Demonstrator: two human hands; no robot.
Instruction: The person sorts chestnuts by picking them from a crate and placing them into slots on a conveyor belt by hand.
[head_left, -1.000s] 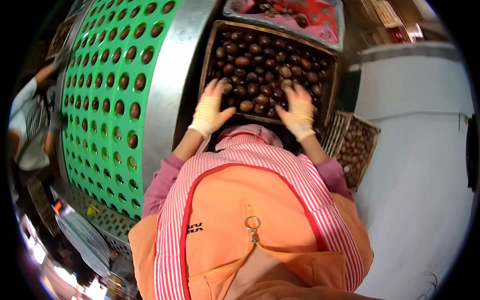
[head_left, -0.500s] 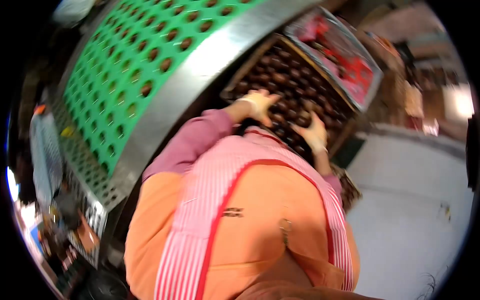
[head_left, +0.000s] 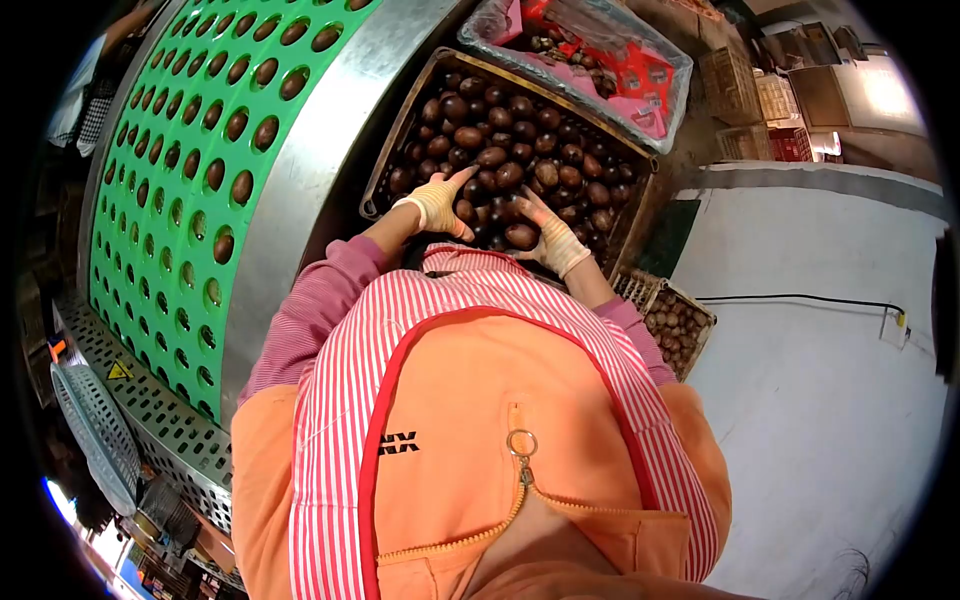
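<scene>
A crate (head_left: 640, 200) is filled with dark purple-brown passion fruits (head_left: 520, 150), round to oval and shiny. At its near left side, my left hand (head_left: 438, 205) touches the fruits with thumb and fingers spread apart. My right hand (head_left: 555, 240) lies over the near edge, its fingers stretched out among the passion fruits. Both hands wear pale gloves that leave fingertips bare, and neither is closed around a fruit. Some fingertips are partly hidden among the fruits.
On the left, a green perforated conveyor (head_left: 215, 150) carries passion fruits in its holes, bordered by a metal rail (head_left: 310, 140). A plastic-lined box (head_left: 670, 100) with red and pink wrapping stands behind the crate. Another crate (head_left: 712, 318) of fruits sits at right, near a pale wall (head_left: 800, 400).
The view has shifted and is sharper now. Both hands remain over the crate of passion fruits; my right hand has come closer to the left, reaching inward.
</scene>
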